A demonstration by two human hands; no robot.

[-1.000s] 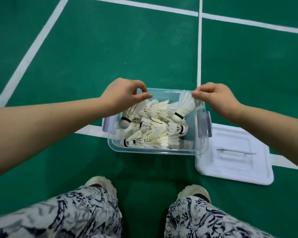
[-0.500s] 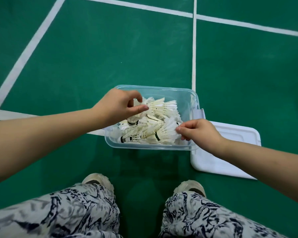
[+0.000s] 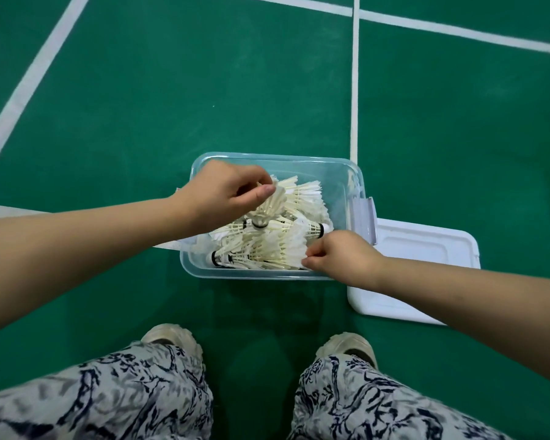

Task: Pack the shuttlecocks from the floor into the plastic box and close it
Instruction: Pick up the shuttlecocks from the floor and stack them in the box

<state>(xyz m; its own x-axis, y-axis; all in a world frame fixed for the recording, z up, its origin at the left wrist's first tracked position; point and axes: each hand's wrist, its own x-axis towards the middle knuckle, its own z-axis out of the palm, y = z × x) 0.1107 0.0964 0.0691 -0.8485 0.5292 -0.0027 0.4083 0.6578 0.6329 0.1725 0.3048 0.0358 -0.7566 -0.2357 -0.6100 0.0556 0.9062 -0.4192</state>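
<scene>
Shuttlecocks (image 3: 267, 246) lie heaped inside the clear plastic box (image 3: 340, 173), which stands open on the green court floor (image 3: 172, 90), just far of the person's two shoes. The left hand (image 3: 223, 195) is over the box's left half, thumb and forefinger pinched on the feather skirt of one shuttlecock (image 3: 269, 208) that hangs cork-down above the heap. The right hand (image 3: 340, 258) is at the box's near right corner, fingers closed on the feather tips of a shuttlecock lying in the heap. The white lid (image 3: 426, 249) lies flat on the floor, touching the box's right side. White court lines (image 3: 354, 90) cross the floor beyond.
</scene>
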